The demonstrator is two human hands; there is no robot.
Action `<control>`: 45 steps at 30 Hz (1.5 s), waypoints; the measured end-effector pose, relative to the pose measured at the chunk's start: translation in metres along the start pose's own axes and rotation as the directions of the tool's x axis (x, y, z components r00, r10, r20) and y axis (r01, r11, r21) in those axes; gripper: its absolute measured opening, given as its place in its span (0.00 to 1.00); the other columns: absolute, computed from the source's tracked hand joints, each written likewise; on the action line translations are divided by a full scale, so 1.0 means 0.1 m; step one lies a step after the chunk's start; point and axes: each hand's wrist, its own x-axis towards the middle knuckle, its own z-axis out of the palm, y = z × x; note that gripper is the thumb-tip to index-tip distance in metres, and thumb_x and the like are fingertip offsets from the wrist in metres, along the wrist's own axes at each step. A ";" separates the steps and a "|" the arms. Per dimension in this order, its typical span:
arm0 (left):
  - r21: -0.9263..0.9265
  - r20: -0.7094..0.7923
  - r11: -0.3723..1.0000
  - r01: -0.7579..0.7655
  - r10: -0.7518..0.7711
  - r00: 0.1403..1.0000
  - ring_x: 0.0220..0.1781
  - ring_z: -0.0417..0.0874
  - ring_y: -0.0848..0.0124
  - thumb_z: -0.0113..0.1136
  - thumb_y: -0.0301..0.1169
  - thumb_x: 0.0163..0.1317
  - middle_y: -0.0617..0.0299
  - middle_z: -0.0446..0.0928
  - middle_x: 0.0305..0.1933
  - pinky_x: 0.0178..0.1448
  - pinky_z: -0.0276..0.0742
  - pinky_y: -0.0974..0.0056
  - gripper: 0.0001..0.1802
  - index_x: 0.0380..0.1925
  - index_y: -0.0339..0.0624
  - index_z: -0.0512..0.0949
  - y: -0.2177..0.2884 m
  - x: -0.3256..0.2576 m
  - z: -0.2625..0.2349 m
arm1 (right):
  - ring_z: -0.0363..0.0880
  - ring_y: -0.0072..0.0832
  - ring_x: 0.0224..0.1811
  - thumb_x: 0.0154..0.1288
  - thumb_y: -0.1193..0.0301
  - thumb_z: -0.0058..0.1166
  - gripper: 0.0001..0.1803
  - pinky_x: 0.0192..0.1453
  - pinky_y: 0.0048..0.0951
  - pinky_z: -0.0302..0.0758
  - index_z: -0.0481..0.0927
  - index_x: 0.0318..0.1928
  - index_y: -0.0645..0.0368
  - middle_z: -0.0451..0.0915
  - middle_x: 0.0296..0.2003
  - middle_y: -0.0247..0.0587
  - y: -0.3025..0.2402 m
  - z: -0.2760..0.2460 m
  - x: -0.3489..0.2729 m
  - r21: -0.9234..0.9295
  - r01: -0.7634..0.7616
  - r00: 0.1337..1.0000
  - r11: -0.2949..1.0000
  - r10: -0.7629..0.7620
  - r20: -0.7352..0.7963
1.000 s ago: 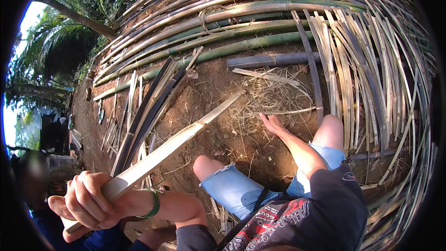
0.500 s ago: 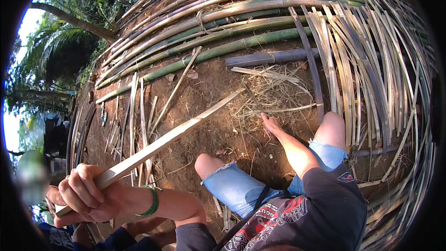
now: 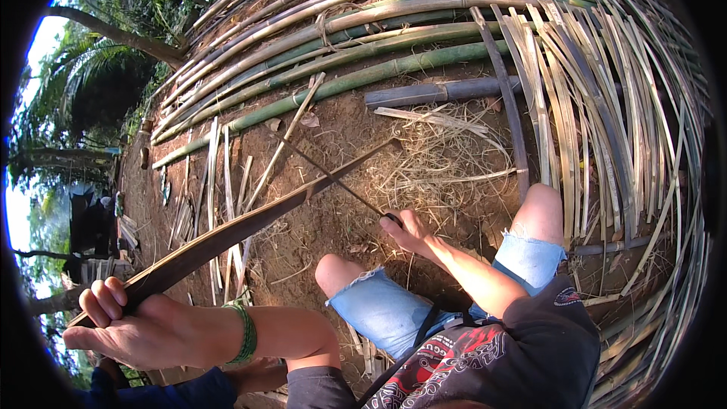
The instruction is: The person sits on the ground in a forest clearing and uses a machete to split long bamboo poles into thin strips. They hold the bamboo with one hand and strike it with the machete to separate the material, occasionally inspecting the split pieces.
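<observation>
Bamboo slat [image 3: 227,236], long and flat, runs from the near left up toward the middle of the scene, its far tip lying over bare earth near a heap of dry shavings [image 3: 447,159]. The left hand [image 3: 140,326] is clenched around the slat's near end, fingers wrapped over the top, a green band [image 3: 246,333] on the wrist. The right hand [image 3: 413,233] is closed on the dark handle of a long thin blade [image 3: 333,178], which slants up and left and crosses the slat about midway along; whether the edge is biting into the bamboo or only resting on it cannot be told.

As for progress, the work looks well under way rather than begun or finished. Many thin split strips [image 3: 606,113] already lie fanned out on the right, and a smaller scatter of strips [image 3: 219,182] lies on the ground at the left. Whole green and brown bamboo poles [image 3: 363,38] are stacked along the far side, seemingly uncut, so plenty of material appears left. The slat in hand looks whole along its visible length. Both bare knees sit near, just right of the hands.
</observation>
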 end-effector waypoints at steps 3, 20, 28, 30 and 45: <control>0.016 -0.075 1.000 0.025 -0.024 0.997 0.22 0.54 0.74 0.43 0.49 0.74 0.65 0.53 0.23 0.24 0.56 0.70 0.26 0.24 0.44 0.52 -0.05 0.04 0.05 | 0.56 0.16 0.13 0.69 0.40 0.41 0.32 0.16 0.30 0.51 0.69 0.18 0.51 0.60 0.11 0.24 1.11 -0.17 0.23 0.221 -0.367 0.905 0.903 0.402 -0.139; -0.196 0.154 0.971 0.135 -0.106 0.982 0.24 0.59 0.74 0.48 0.48 0.72 0.64 0.56 0.24 0.27 0.61 0.70 0.21 0.31 0.44 0.58 -0.26 0.30 -0.31 | 0.55 0.19 0.15 0.71 0.43 0.41 0.33 0.19 0.34 0.53 0.63 0.15 0.53 0.58 0.12 0.24 1.08 -0.49 0.21 -0.110 -0.398 0.912 0.911 0.380 -0.152; -0.518 0.662 0.628 0.580 -0.134 0.737 0.19 0.55 0.78 0.50 0.55 0.68 0.68 0.57 0.19 0.22 0.57 0.74 0.30 0.16 0.48 0.57 -0.46 0.59 -0.48 | 0.62 0.24 0.17 0.70 0.42 0.42 0.33 0.23 0.38 0.61 0.72 0.21 0.60 0.63 0.12 0.28 1.20 -0.69 0.43 -0.211 -0.448 0.893 0.869 0.423 -0.153; -0.539 0.622 0.649 0.537 -0.124 0.773 0.18 0.56 0.79 0.53 0.53 0.66 0.69 0.58 0.18 0.20 0.57 0.76 0.28 0.18 0.45 0.62 -0.44 0.59 -0.47 | 0.60 0.25 0.16 0.70 0.42 0.42 0.34 0.23 0.39 0.60 0.66 0.17 0.58 0.61 0.12 0.27 1.03 -0.59 0.44 -0.195 -0.352 0.936 0.916 0.345 -0.070; -0.566 0.729 0.515 0.643 -0.050 0.682 0.16 0.57 0.80 0.55 0.50 0.67 0.70 0.62 0.17 0.20 0.56 0.76 0.22 0.29 0.40 0.72 -0.35 0.45 -0.33 | 0.80 0.41 0.37 0.68 0.39 0.38 0.41 0.46 0.44 0.73 0.80 0.40 0.72 0.81 0.30 0.53 1.50 -0.75 0.25 -0.259 -0.666 0.746 0.699 0.619 -0.247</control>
